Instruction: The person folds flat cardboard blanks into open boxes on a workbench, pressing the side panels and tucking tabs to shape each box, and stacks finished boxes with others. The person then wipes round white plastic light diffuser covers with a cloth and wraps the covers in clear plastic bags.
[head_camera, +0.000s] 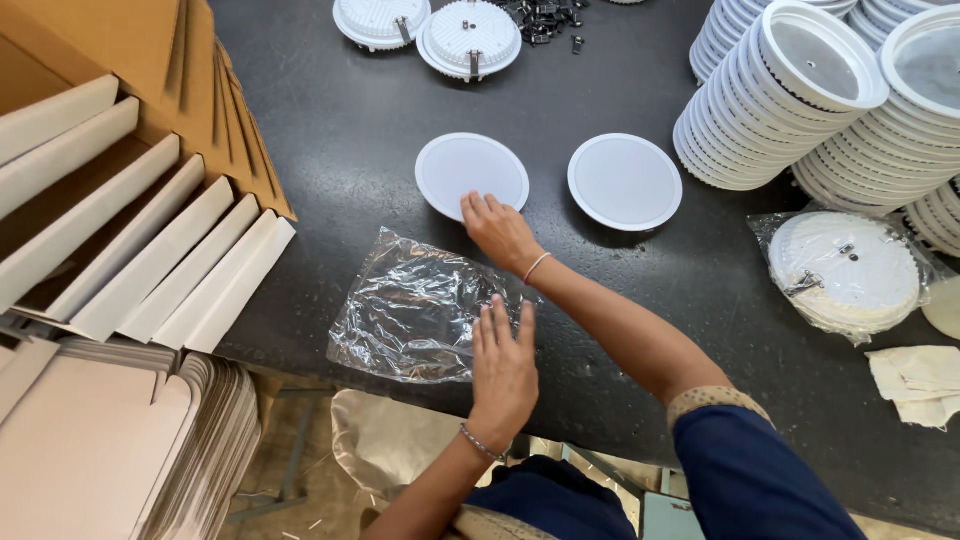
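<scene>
My left hand (505, 365) lies flat, fingers apart, on the near right edge of a crumpled clear plastic bag (415, 310) spread on the dark table (330, 130). My right hand (500, 232) reaches across above the bag, and its fingertips touch the near rim of a round white panel light (470, 168) lying face up. I cannot see a grip on the light. A second round white light (625, 180) lies just to the right of it, untouched.
Tall leaning stacks of white round housings (790, 95) fill the back right. A bagged light (845, 272) and folded cloths (920, 380) lie at the right. Two lights lie face down (468, 38) at the back beside small dark clips (545, 18). Flat cartons (120, 240) fill the left.
</scene>
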